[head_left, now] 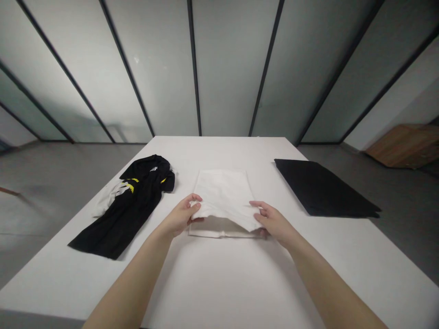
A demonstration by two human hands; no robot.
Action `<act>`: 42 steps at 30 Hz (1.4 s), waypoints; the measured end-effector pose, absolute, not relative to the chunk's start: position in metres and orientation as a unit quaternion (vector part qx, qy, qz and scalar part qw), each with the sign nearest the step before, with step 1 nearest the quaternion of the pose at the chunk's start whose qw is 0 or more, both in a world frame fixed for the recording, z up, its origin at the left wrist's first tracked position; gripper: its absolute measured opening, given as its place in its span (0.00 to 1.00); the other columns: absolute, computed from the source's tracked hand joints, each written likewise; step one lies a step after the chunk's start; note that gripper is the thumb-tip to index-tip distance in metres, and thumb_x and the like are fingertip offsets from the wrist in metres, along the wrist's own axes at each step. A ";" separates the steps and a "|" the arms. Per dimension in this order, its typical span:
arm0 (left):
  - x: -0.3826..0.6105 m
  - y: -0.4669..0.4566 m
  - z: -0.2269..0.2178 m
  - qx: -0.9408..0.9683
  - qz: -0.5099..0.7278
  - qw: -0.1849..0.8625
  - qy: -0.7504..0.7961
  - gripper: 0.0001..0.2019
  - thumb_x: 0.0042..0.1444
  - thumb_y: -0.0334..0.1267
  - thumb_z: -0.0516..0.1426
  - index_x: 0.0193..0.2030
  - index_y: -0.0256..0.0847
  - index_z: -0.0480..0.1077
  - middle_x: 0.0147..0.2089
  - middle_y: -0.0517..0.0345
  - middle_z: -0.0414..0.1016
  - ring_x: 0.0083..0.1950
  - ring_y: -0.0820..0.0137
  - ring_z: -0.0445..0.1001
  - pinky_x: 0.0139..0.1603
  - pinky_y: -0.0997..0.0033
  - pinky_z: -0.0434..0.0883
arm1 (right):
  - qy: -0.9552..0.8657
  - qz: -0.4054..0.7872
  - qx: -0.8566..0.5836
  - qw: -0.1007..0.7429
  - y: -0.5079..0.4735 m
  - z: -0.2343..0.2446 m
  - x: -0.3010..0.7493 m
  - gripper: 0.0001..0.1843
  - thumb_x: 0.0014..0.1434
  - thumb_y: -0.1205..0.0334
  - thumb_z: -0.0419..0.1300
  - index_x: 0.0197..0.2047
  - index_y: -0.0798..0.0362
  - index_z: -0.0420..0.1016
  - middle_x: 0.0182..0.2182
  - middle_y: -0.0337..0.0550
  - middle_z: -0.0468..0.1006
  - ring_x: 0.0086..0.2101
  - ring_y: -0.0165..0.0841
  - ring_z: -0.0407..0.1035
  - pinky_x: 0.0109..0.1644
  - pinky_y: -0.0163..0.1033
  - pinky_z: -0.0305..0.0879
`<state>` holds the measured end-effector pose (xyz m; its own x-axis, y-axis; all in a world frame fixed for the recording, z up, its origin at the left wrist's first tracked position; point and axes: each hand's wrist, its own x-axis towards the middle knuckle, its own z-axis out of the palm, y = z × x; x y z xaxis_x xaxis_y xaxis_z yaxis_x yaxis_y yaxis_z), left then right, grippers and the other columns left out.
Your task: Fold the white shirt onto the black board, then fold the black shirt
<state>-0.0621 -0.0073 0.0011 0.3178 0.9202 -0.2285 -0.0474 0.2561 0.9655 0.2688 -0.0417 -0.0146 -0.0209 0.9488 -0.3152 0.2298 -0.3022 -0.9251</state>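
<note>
A folded white garment point(224, 194) lies in the middle of the white table point(219, 274). My left hand point(181, 217) pinches its near left corner, fingers closed on the cloth. My right hand point(272, 221) grips the near right corner in the same way. The upper layer of the cloth is lifted a little off the lower layer along the near edge. Both forearms reach in from the bottom of the view.
A black garment with yellow and white marks point(126, 205) lies spread on the table's left side. A flat black sheet point(322, 189) lies on the right side. Frosted glass panels stand behind the table. A wooden board point(404, 144) rests on the floor at the far right.
</note>
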 end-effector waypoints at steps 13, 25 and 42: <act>-0.072 -0.013 0.002 0.728 0.027 0.326 0.603 0.21 0.64 0.51 0.58 0.59 0.46 0.66 0.34 0.57 0.80 0.31 0.63 0.79 0.33 0.68 0.68 | -0.562 0.432 -0.667 0.230 -0.039 -0.019 0.276 0.27 0.62 0.67 0.54 0.63 0.49 0.72 0.29 0.34 0.70 0.17 0.26 0.62 0.21 0.33 0.56; -0.065 -0.012 0.018 0.804 0.085 0.168 0.564 0.05 0.64 0.41 0.60 0.43 0.45 0.75 0.41 0.56 0.80 0.42 0.63 0.78 0.41 0.67 0.66 | -0.711 0.179 -0.647 0.210 -0.043 -0.020 0.277 0.19 0.62 0.72 0.56 0.52 0.52 0.79 0.41 0.45 0.78 0.37 0.36 0.73 0.43 0.39 0.63; -0.052 -0.026 0.009 0.875 0.056 0.245 0.414 0.07 0.52 0.35 0.59 0.39 0.45 0.73 0.37 0.57 0.77 0.38 0.63 0.73 0.38 0.67 0.63 | -0.821 0.272 -0.474 0.163 -0.063 0.001 0.258 0.17 0.61 0.68 0.63 0.53 0.46 0.81 0.49 0.46 0.79 0.52 0.41 0.71 0.59 0.45 0.66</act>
<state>-0.0515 -0.0264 0.0088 0.6504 0.7522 -0.1059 0.6976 -0.5363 0.4751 0.2580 -0.0632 0.0010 -0.4977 0.8673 0.0096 0.6899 0.4026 -0.6017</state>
